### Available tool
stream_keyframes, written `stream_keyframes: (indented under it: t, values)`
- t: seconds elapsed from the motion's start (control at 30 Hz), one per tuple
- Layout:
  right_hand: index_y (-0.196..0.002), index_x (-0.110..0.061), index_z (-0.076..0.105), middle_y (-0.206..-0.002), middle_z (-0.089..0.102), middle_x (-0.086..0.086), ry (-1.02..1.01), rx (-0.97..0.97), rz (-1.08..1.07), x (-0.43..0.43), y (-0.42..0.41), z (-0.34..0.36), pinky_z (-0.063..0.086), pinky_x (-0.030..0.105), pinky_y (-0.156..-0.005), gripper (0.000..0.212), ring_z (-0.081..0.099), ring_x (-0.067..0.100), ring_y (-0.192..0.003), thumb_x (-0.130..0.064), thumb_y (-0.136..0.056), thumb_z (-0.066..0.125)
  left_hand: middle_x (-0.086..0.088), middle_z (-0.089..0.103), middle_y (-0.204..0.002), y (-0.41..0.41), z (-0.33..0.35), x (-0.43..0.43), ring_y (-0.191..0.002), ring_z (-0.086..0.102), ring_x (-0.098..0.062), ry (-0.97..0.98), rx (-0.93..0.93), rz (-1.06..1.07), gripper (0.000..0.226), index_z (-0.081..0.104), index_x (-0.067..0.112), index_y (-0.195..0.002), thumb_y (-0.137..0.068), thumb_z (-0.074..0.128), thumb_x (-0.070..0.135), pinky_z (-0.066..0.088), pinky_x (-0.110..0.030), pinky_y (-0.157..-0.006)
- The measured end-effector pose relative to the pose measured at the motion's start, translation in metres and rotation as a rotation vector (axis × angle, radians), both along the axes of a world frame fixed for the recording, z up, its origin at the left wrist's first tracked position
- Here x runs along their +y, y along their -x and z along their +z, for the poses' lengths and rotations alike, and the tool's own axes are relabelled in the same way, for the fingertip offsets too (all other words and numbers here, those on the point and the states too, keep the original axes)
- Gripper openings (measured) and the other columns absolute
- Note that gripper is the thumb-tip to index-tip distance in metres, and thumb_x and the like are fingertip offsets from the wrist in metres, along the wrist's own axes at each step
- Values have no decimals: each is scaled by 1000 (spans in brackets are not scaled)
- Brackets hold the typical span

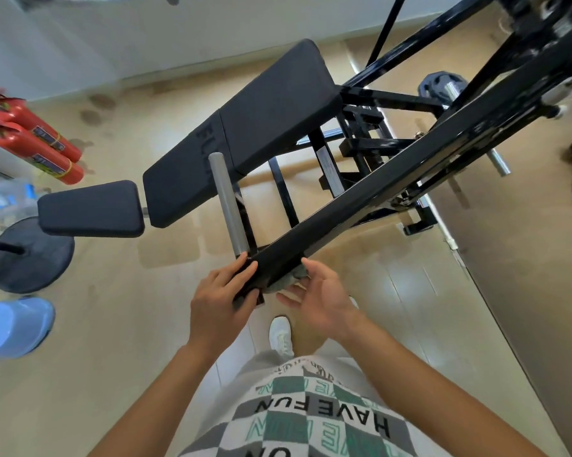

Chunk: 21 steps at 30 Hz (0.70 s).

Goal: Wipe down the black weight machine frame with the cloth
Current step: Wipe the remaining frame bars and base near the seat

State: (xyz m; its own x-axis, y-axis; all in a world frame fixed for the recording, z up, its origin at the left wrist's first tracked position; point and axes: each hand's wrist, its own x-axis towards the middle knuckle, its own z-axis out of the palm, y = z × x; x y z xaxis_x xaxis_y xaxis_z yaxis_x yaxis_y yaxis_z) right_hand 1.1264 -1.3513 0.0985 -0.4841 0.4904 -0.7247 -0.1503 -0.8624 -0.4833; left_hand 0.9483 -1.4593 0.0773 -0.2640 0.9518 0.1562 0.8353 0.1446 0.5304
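1. The frame (344, 206) runs as a long black beam from the upper right of the picture down to the lower centre, where its near end sits between both hands.
2. The left hand (218, 298) wraps that near end, fingers over the top and thumb below: a closed hold on the frame.
3. The right hand (324, 298) is just right of the beam, cupping the cloth (290, 279) between its thumb and loosely spread fingers. The hold looks slack.
4. The cloth is a small grey bunch, pressed to the beam's right side and underside at lower centre and mostly hidden by the beam.
5. Judged risk: with so loose a hold, the cloth could slip out on a stroke up the beam and fall by the shoe (280, 334).
6. Judged risk: bunched like this, the cloth would touch only a narrow strip, so the top face and far side may get missed.
7. Judged risk: bolts and brackets cross the beam at centre right, where the cloth or a finger could snag.
8. Judged risk: the grey bar (228, 206) stands just left of the beam and could catch the left knuckles.
9. If this beam pivots, which I cannot tell, pushing on it could swing it.
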Motion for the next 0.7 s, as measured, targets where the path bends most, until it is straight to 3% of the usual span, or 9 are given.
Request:
stream_keyframes:
  t: [0.07, 0.23, 0.4, 0.53, 0.63, 0.7]
  values:
    - [-117, -10, 59, -115, 61, 15, 24, 7, 26, -8, -3, 1, 44, 51, -108, 36, 60, 34, -115, -38, -95, 52, -2, 63, -140, 0, 0, 1, -108, 66, -25, -7, -8, 4, 47, 67, 17, -133, -89, 68, 30, 54, -36, -88]
    - [-127, -3, 65, -119, 67, 17, 100, 58, -121, -4, -21, 10, 49, 44, -95, 53, 62, 34, -110, -36, -85, 58, -2, 62, -141, 2, -3, 0, -109, 65, -26, -23, -4, -7, 49, 67, 17, -133, -86, 79, 21, 54, -38, -89]
    - [-118, -10, 70, -120, 66, 13, 93, 72, -300, 14, -30, 12, 47, 48, -101, 43, 61, 35, -116, -35, -84, 62, -3, 62, -141, -2, -2, 0, -108, 64, -26, -27, 16, -7, 51, 67, 15, -134, -84, 80, 18, 54, -40, -89]
    - [-114, -12, 66, -117, 63, 12, 64, 70, -235, 4, -17, 13, 52, 48, -95, 30, 60, 34, -115, -31, -91, 59, -2, 60, -144, -4, -2, -2, -111, 62, -27, -1, 7, 16, 52, 65, 16, -136, -86, 78, 15, 52, -41, -93]
    - [-125, -8, 64, -118, 65, 13, 92, 45, -140, -9, -6, 2, 57, 46, -91, 37, 60, 36, -119, -32, -98, 58, -1, 58, -145, -12, 0, -1, -115, 60, -26, 22, -40, 62, 53, 64, 17, -138, -86, 77, 13, 50, -42, -97]
    - [-122, -7, 64, -119, 65, 15, 112, 25, -106, -13, 1, -3, 58, 45, -91, 34, 60, 37, -120, -30, -96, 63, -1, 59, -144, -17, 3, -1, -116, 60, -27, 26, -51, 90, 53, 64, 16, -137, -85, 78, 10, 49, -41, -98]
